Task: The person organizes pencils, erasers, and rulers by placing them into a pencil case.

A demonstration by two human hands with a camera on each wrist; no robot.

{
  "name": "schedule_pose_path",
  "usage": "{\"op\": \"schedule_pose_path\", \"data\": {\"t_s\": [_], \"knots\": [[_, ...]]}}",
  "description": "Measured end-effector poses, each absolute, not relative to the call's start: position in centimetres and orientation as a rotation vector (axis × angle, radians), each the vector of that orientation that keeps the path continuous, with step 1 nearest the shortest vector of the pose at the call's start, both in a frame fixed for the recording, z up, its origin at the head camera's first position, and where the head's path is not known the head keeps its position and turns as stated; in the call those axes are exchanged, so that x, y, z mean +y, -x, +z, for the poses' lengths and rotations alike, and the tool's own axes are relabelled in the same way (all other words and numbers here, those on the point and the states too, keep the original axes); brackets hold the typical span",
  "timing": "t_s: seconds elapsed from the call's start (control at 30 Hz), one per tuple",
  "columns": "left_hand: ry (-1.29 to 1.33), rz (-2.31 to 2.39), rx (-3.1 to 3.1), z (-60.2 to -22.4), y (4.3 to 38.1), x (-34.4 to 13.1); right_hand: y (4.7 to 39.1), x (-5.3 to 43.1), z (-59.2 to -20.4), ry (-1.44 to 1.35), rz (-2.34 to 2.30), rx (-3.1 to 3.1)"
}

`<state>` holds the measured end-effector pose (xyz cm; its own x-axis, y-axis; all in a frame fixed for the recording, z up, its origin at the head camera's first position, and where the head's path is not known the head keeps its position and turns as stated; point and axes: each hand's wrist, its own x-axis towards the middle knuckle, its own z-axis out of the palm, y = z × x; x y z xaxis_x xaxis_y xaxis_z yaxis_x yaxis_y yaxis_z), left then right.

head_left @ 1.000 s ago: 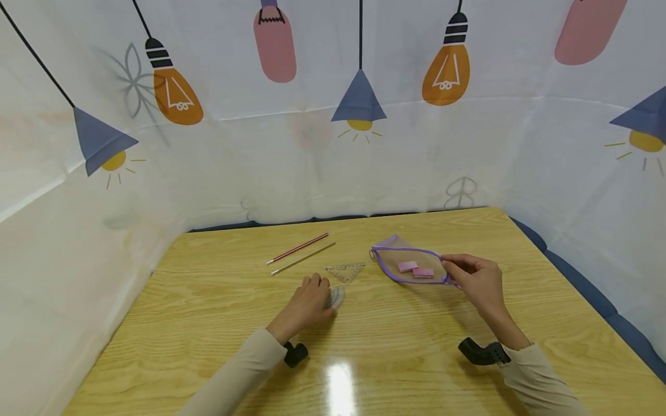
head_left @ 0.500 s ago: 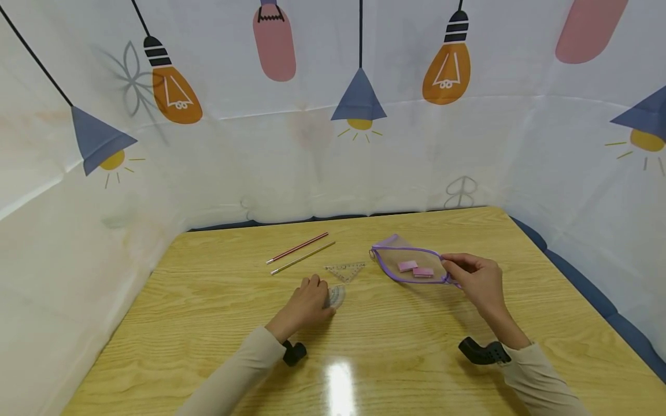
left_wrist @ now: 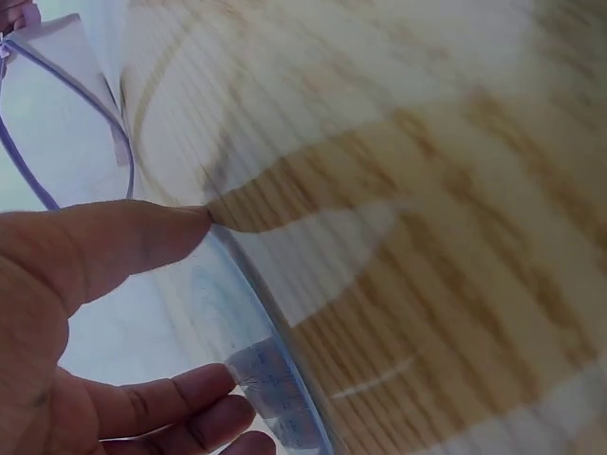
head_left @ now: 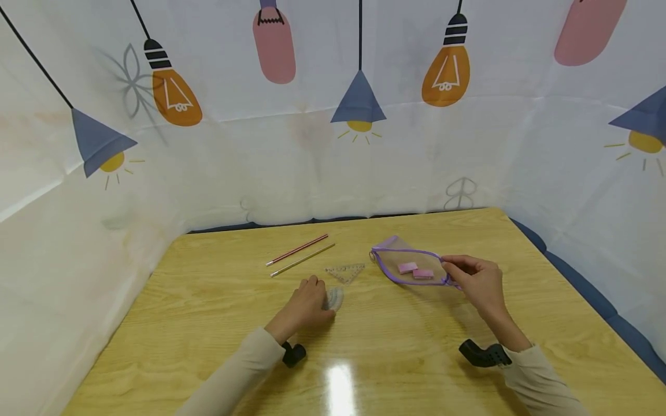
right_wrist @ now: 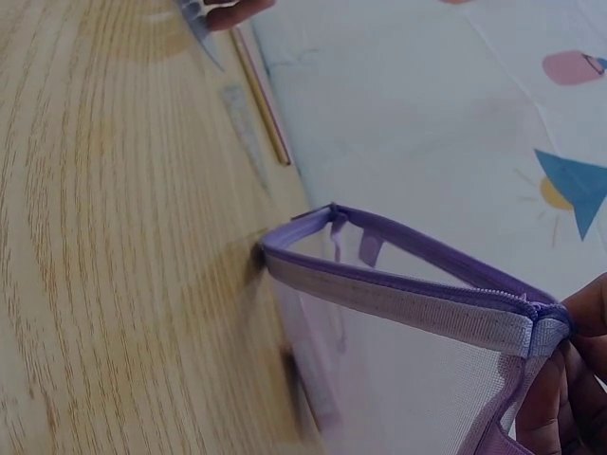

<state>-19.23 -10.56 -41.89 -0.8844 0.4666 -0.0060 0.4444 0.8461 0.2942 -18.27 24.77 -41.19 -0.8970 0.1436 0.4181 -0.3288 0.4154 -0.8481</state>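
Observation:
My left hand [head_left: 303, 309] is over a clear protractor [head_left: 334, 299] on the table. In the left wrist view, thumb and curled fingers grip the edges of the protractor [left_wrist: 261, 365], partly hidden by the hand. My right hand [head_left: 476, 284] pinches one end of the purple zipper rim of a mesh pouch [head_left: 416, 283]. The right wrist view shows the pouch [right_wrist: 408, 294] with its mouth spread wide. Pink blocks that look like erasers [head_left: 423, 274] show within the pouch's outline. A clear set square [head_left: 346, 273] lies between the left hand and the pouch.
Behind the left hand, a red pencil [head_left: 297, 250] and a gold pencil [head_left: 303, 260] lie side by side on the wooden table [head_left: 208, 323]. Lamp-patterned white cloth [head_left: 312, 156] hangs behind and at both sides. A camera mount is strapped to each wrist.
The protractor and my left hand have shifted very slightly to the left. My right hand keeps its grip on the pouch, which stays in place.

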Motion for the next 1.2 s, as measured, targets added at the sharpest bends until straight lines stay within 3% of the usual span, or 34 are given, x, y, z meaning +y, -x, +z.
{"op": "schedule_pose_path", "data": {"t_s": [0.47, 0.73, 1.2], "knots": [[-0.724, 0.487, 3.033, -42.0, 19.3, -10.6, 16.4, 23.1, -38.0, -0.155, 1.455, -2.282], [-0.813, 0.561, 3.054, -41.3, 19.4, -10.5, 16.4, 23.1, -38.1, -0.164, 1.463, -2.276], [-0.736, 0.668, 2.972, -40.3, 19.3, -9.8, 16.3, 23.2, -38.2, -0.170, 1.472, -2.271]]}}
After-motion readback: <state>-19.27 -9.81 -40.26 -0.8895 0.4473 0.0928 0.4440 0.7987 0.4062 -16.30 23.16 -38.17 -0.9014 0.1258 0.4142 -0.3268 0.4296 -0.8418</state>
